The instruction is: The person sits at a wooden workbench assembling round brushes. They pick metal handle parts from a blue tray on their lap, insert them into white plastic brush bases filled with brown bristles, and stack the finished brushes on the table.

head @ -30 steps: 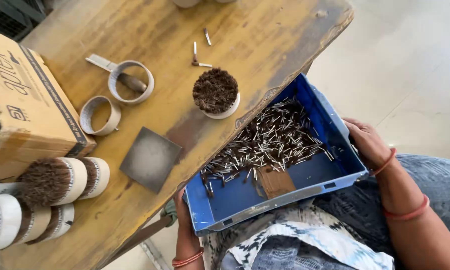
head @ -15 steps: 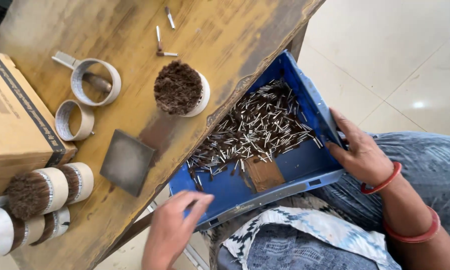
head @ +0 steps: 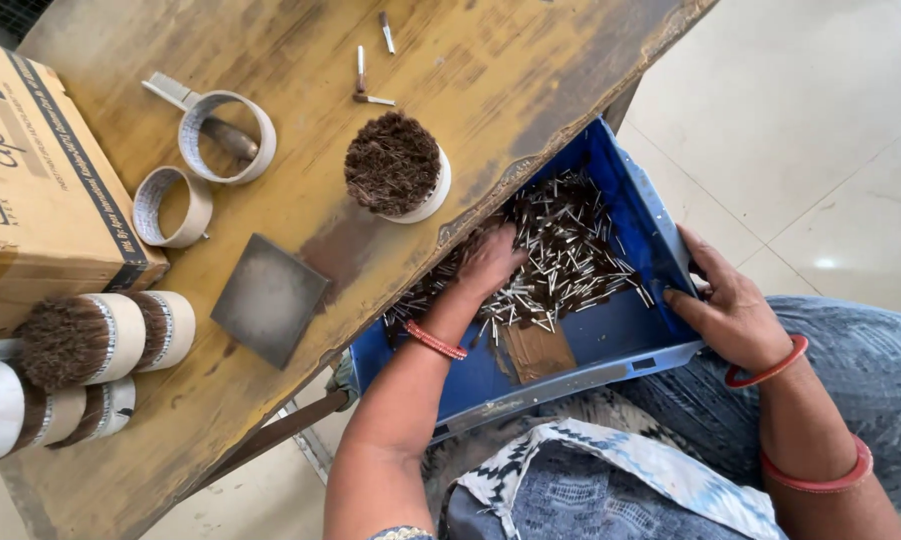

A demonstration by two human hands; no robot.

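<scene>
A blue plastic crate point(head: 610, 345) rests on my lap under the table edge, filled with several small bristle tufts with metal ends point(head: 570, 260). My left hand point(head: 488, 262) reaches into the pile, fingers buried among the tufts; what it grasps is hidden. My right hand point(head: 727, 310) grips the crate's right rim. On the wooden table point(head: 270, 60) just above stands a round brush point(head: 397, 168) in a white ring, bristles up.
Two empty metal rings point(head: 226, 135) point(head: 172, 206), a square grey plate point(head: 268, 298), a cardboard box point(head: 30, 190) and finished round brushes point(head: 80, 340) lie at the table's left. Loose metal pieces point(head: 365, 80) sit at the top. Tiled floor point(head: 820, 120) lies to the right.
My left hand has come up from below the crate and moved into the tuft pile. My right hand stays on the crate's right rim. The camera view has shifted slightly.
</scene>
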